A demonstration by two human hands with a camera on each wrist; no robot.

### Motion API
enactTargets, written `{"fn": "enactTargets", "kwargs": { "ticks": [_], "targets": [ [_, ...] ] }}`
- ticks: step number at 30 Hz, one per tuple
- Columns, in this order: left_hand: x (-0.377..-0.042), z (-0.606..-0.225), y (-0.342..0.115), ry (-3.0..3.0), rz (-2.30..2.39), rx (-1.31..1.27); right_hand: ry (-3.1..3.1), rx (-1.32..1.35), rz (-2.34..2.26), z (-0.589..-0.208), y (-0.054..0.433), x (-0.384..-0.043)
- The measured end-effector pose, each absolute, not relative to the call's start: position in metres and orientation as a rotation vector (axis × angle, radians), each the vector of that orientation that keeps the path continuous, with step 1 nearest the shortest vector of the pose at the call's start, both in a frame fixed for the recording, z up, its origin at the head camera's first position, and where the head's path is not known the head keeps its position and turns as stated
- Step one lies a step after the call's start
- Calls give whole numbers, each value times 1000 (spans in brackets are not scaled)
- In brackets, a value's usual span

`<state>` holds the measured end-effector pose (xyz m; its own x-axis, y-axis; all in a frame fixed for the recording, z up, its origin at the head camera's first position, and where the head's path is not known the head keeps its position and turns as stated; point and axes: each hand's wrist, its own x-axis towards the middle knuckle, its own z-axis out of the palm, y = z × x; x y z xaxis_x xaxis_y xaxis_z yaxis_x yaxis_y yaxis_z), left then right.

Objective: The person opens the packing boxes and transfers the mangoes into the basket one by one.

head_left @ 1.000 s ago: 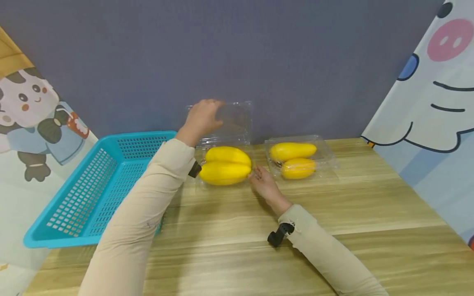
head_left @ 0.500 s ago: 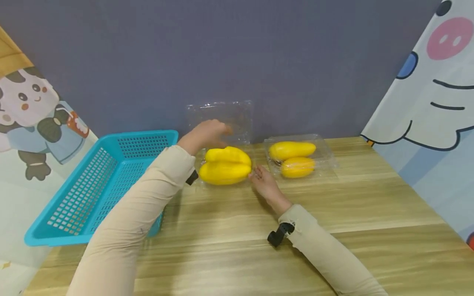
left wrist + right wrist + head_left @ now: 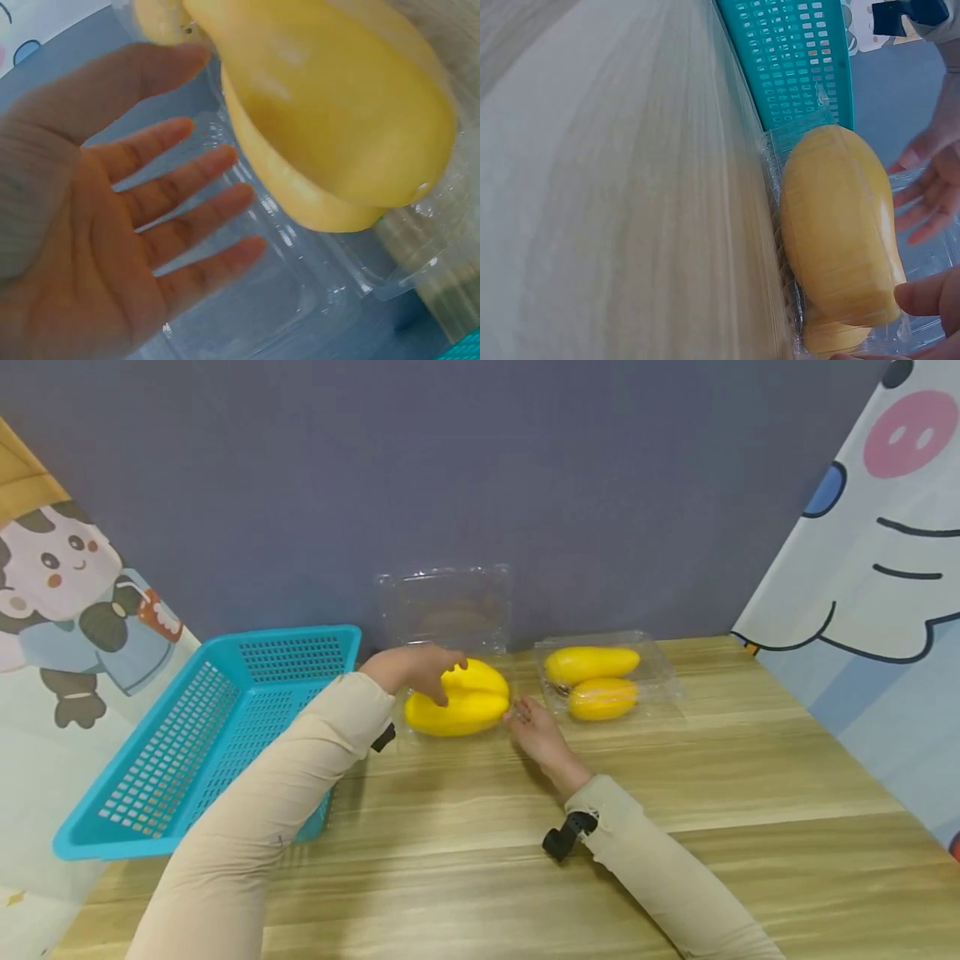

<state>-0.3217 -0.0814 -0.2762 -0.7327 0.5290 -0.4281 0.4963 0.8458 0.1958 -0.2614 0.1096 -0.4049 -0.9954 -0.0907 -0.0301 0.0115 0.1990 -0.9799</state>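
Note:
Two large yellow fruits (image 3: 459, 714), smooth, long and mango-like, lie side by side in a clear plastic clamshell box (image 3: 799, 142). Its lid (image 3: 457, 602) stands raised against the dark backdrop. My left hand (image 3: 420, 670) is over the left part of these fruits; the left wrist view shows its fingers (image 3: 176, 187) apart and nearly straight, gripping nothing. At the box's right side, my right hand (image 3: 542, 739) holds the edge, its thumb (image 3: 922, 295) beside the end of a fruit. Its other fingers are mostly hidden in the right wrist view.
A second clear box (image 3: 660, 681) with two smaller yellow fruits (image 3: 592, 667) sits to the right. A turquoise perforated basket (image 3: 150, 760) stands at the left, close to the first box. Under everything is a wood-grain table (image 3: 465, 860), with the backdrop (image 3: 480, 468) behind.
My left hand has come down from the raised lid to over the fruits. The lid stays upright, and my right hand keeps its place at the box's edge.

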Motion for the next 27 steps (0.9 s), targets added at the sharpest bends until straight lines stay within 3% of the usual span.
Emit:
{"fn": "enactTargets", "kwargs": {
  "ticks": [27],
  "targets": [
    [-331, -311, -90, 2513, 45, 777, 2349, -81, -1940, -407, 112, -264]
  ]
}}
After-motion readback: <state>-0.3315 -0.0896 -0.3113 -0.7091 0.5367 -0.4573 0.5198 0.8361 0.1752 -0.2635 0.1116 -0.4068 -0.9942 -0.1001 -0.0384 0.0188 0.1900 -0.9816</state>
